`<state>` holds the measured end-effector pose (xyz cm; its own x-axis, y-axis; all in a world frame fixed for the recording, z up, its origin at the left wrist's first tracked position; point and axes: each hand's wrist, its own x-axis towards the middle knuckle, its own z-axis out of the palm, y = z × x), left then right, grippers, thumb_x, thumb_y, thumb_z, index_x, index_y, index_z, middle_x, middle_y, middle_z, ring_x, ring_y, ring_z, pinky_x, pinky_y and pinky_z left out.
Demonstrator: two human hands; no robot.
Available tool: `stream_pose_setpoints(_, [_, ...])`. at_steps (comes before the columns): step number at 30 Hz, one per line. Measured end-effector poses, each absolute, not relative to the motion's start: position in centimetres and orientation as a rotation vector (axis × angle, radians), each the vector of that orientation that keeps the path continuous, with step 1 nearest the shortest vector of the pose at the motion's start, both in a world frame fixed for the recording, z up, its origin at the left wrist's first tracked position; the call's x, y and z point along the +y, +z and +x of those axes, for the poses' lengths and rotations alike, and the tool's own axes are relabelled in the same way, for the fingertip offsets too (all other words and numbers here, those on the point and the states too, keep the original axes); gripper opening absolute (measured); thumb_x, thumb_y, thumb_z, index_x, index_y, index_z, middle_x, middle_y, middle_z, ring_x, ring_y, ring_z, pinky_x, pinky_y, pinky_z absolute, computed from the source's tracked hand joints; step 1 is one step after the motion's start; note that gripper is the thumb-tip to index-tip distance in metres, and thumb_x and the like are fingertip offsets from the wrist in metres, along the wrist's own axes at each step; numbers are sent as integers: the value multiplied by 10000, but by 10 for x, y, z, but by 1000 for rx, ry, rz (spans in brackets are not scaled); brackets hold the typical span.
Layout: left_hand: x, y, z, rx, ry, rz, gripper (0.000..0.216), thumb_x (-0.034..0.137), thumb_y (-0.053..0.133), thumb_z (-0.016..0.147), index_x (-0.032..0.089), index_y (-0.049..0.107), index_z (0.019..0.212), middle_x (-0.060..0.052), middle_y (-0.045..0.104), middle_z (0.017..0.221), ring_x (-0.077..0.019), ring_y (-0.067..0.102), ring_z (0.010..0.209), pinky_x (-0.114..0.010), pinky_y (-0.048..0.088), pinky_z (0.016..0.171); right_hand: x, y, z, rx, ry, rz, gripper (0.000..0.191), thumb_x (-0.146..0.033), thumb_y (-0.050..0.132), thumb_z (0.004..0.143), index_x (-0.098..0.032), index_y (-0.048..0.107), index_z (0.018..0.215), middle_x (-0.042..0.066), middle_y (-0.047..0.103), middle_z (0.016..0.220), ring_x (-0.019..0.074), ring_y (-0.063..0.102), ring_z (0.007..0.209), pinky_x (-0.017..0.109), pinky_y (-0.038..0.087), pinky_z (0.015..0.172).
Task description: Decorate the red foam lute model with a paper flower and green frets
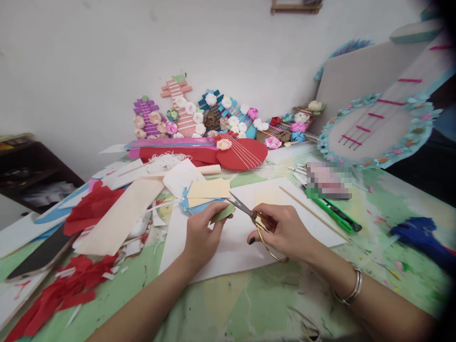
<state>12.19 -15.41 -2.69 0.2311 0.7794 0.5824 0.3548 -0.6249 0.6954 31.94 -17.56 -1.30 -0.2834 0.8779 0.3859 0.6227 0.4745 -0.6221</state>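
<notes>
My left hand [204, 229] pinches a small piece of green paper [223, 213] between thumb and fingers. In my right hand [281, 230] is a pair of scissors [243, 207] with gold handles, its dark blades pointing left at the upper edge of the green paper. Whether the blades touch the paper I cannot tell. Both hands are above a large white sheet [228, 263] on the table. Just beyond my left hand lie yellow paper pieces [209, 189] on top of blue paper [185, 205].
Red crepe paper [90, 206] and a cream strip [121, 218] lie left. A wooden stick [313, 212], green cutter [335, 213] and blue glue gun [422, 237] lie right. A red paper instrument [242, 154] and flower-trimmed crafts [185, 114] line the back, beside a large light-blue-edged one [370, 128].
</notes>
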Motion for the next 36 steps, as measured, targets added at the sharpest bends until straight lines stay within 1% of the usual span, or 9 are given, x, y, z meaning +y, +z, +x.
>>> stream_pose_setpoints(5, [-156,-27,122,1046,1355,2075,183,70,517,800,171,618,915,-20,683,853,-129,651,761,-235,519,720,-176,-13,319,-2025,466,-1223,320,-454,698,674,-172,574,757,-71,379,522,71,320,489,189,261,474])
stream_pose_setpoints(14, [-155,-28,123,1047,1339,2034,179,74,517,798,178,616,905,-18,682,854,-133,659,733,-239,532,696,-178,-14,320,-2030,361,-1228,347,-491,684,680,-172,572,755,-63,377,536,79,326,504,199,249,488])
stream_pose_setpoints(28, [-155,-25,124,1021,1301,1932,159,92,510,798,170,617,887,-21,675,839,-143,670,733,-257,561,689,-176,-16,320,-2026,390,-1224,371,-532,652,695,-169,586,739,-69,351,501,77,299,480,201,253,470])
stream_pose_setpoints(32, [-155,-24,124,1028,1295,1936,164,82,513,800,169,618,891,-18,676,832,-136,673,726,-244,558,690,-176,-18,321,-2020,398,-1237,365,-521,666,686,-168,595,742,-77,337,492,73,280,475,202,247,464])
stream_pose_setpoints(36, [-156,-24,125,1025,1284,1927,155,96,516,810,168,622,897,-17,681,829,-131,675,719,-234,555,686,-176,-19,322,-2003,420,-1255,364,-523,663,688,-168,580,700,-79,325,484,70,275,476,199,240,457])
